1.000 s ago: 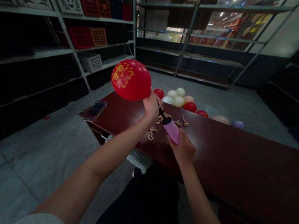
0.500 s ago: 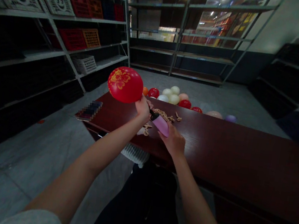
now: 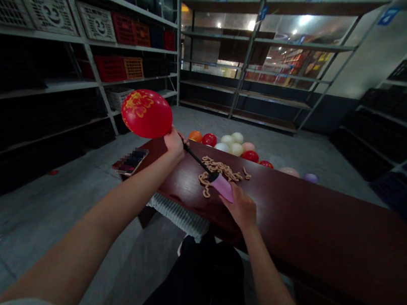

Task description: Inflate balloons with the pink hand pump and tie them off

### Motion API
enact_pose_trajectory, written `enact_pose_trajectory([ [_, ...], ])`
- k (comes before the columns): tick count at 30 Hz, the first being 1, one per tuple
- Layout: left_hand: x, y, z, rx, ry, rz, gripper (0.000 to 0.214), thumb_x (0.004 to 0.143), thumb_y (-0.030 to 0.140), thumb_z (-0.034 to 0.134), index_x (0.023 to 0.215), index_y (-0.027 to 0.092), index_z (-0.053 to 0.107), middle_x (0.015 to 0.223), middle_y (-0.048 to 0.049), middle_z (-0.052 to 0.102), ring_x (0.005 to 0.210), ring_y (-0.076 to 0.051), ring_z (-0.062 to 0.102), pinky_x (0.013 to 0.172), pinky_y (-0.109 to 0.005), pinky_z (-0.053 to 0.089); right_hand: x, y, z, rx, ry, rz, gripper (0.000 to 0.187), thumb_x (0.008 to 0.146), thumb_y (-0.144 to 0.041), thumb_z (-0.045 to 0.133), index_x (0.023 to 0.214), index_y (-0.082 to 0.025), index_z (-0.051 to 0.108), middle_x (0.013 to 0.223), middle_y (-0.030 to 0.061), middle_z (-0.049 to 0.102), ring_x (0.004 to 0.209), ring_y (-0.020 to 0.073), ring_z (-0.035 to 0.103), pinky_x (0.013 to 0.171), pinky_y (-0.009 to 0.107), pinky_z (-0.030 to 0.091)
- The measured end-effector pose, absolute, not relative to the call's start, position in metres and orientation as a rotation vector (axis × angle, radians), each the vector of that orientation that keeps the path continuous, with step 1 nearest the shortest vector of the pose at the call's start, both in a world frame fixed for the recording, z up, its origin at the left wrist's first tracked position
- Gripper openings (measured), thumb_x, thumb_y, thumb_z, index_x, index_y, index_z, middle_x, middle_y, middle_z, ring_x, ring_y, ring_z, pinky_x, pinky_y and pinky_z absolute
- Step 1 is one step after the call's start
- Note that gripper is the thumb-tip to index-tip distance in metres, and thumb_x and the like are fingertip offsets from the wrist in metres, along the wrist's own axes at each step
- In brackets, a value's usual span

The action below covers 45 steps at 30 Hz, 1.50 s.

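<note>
My left hand [image 3: 174,143] pinches the neck of an inflated red balloon [image 3: 147,113] with a gold print, holding it on the black rod of a hand pump over the left end of the dark wooden table [image 3: 311,224]. My right hand [image 3: 241,210] grips the pink pump barrel [image 3: 223,187], which is drawn back so the black rod [image 3: 195,157] shows between the two hands. A heap of small tan clips [image 3: 219,170] lies on the table just behind the pump.
Several inflated balloons [image 3: 235,144] in red, white, orange and purple lie on the floor beyond the table. A phone [image 3: 130,161] rests at the table's left corner. Metal shelving with plastic crates [image 3: 93,21] lines the left, back and right walls.
My right hand pulled the pink pump barrel back, exposing the black rod. The balloon and my left hand shifted left in view as the camera tilted up.
</note>
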<state>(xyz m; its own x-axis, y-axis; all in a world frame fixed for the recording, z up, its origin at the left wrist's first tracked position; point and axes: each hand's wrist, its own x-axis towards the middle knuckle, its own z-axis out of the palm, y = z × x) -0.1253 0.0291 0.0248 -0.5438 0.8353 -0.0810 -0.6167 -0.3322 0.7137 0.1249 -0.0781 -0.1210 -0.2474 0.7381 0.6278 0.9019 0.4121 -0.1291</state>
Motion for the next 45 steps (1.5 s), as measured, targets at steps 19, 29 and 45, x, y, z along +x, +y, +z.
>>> enact_pose_trajectory([
  [19, -0.039, 0.033, 0.029, 0.608, 0.734, 1.935, 0.058, 0.100, 0.048, 0.052, 0.052, 0.021, 0.033, 0.038, 0.0052, 0.032, 0.027, -0.008, 0.033, 0.032, -0.021, 0.026, 0.131, -0.070, -0.128, -1.473, -1.839, -0.399, 0.047, 0.095, -0.047, 0.054, 0.132, -0.018, 0.056, 0.107, 0.0120, 0.074, 0.083, 0.0246, 0.072, 0.066, 0.031, 0.051],
  [29, 0.023, 0.029, -0.011, 0.622, 0.849, 1.773, 0.058, 0.102, 0.027, 0.044, 0.046, 0.021, 0.032, 0.035, 0.0043, 0.032, 0.026, -0.007, 0.032, 0.032, -0.021, 0.026, 0.131, -0.068, -0.129, -1.599, -1.755, -0.397, 0.044, 0.097, -0.046, 0.055, 0.129, -0.016, 0.055, 0.112, 0.0129, 0.073, 0.086, 0.0245, 0.071, 0.064, 0.032, 0.048],
  [45, -0.094, 0.031, 0.003, 0.289, 0.949, 1.896, 0.042, 0.102, 0.027, 0.043, 0.061, 0.020, 0.034, 0.043, 0.0078, 0.034, 0.030, -0.006, 0.033, 0.036, -0.019, 0.025, 0.124, -0.078, -0.117, -1.528, -2.021, -0.336, 0.047, 0.090, -0.043, 0.067, 0.130, -0.020, 0.061, 0.113, 0.0089, 0.075, 0.091, 0.0229, 0.072, 0.071, 0.030, 0.050],
])
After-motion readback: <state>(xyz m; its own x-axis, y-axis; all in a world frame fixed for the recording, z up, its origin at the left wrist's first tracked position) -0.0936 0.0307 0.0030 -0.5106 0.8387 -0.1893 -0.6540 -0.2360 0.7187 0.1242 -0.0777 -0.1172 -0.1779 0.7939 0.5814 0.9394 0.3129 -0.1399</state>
